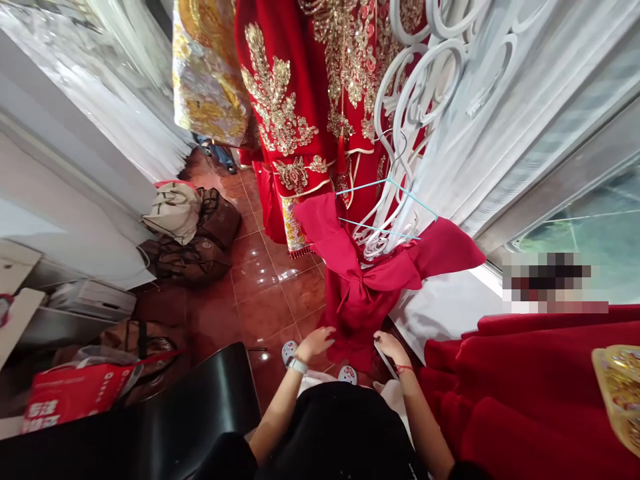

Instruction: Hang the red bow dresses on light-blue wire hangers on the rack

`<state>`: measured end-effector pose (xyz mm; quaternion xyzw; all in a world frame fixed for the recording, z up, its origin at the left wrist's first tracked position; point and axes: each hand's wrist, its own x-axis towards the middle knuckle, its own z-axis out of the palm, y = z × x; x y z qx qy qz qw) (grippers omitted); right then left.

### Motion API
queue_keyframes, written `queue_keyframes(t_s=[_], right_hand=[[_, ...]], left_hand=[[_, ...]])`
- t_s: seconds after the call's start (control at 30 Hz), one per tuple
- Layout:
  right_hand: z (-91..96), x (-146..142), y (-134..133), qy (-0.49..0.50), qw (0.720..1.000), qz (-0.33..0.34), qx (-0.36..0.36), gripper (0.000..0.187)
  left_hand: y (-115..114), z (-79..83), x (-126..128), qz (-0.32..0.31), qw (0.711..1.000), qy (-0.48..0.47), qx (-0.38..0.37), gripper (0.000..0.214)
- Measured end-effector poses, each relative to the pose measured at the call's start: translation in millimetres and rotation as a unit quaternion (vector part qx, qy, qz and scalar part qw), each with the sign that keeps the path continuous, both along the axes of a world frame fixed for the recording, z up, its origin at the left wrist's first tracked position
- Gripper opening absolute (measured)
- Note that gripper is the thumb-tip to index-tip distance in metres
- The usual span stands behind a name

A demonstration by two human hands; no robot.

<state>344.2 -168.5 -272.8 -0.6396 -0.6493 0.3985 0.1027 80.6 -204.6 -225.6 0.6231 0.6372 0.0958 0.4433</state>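
A deep-pink dress point(370, 287) with a large bow across its bodice hangs from a thin light-blue hanger point(373, 182), whose hook is on white scrolled metalwork point(410, 100). Beside the left edge of its skirt is my left hand point(316, 341), with thumb and fingers apart and a pale watch band on the wrist. My right hand point(391, 347), wearing a red string bracelet, is at the skirt's right edge with fingers curled together. A thin white strip point(384, 360) runs down from near those fingertips; whether they grip it or the fabric is hard to see.
Red garments with gold embroidery point(285, 113) hang behind the dress. Bags point(190, 233) lie on the tiled floor at left, near a black chair point(200, 400) and a red bag point(75, 393). Red fabric point(525, 387) spreads at right, below a glass pane point(590, 207).
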Motion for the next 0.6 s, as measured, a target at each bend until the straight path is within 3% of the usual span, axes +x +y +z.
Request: queue_keyframes(t_s=[0.07, 0.17, 0.23, 0.3, 0.33, 0.4, 0.43, 0.5, 0.6], right_hand=[[7.0, -31, 18, 0.048, 0.999, 0.014, 0.004, 0.02], [37.7, -46, 27, 0.099, 0.994, -0.016, 0.043, 0.026], [78.4, -34, 27, 0.102, 0.979, -0.101, 0.145, 0.027], [133.7, -15, 29, 0.089, 0.928, -0.199, 0.303, 0.027], [163.7, -7, 34, 0.075, 0.889, -0.241, 0.382, 0.029], [218.8, 1, 52, 0.001, 0.819, -0.281, 0.5, 0.045], [240.2, 1, 66, -0.038, 0.798, -0.291, 0.526, 0.055], [266.0, -2, 99, -0.089, 0.795, -0.289, 0.525, 0.06], [269.7, -2, 143, -0.121, 0.81, -0.286, 0.497, 0.042]], left_hand=[[11, 10.9, 24, 0.001, 0.992, -0.105, 0.077, 0.045], [24, 46.2, 35, 0.056, 0.941, -0.204, 0.266, 0.048], [42, 81.9, 25, 0.108, 0.902, -0.191, 0.371, 0.043], [72, 123.3, 8, 0.168, 0.86, -0.142, 0.46, 0.043], [92, 144.1, 0, 0.197, 0.838, -0.11, 0.497, 0.048], [136, 180.8, -11, 0.226, 0.813, -0.051, 0.535, 0.064], [159, 194.8, -13, 0.227, 0.81, -0.027, 0.541, 0.07], [197, 211.5, -12, 0.214, 0.818, 0.003, 0.534, 0.071], [226, 214.0, -7, 0.211, 0.827, 0.033, 0.52, 0.051]])
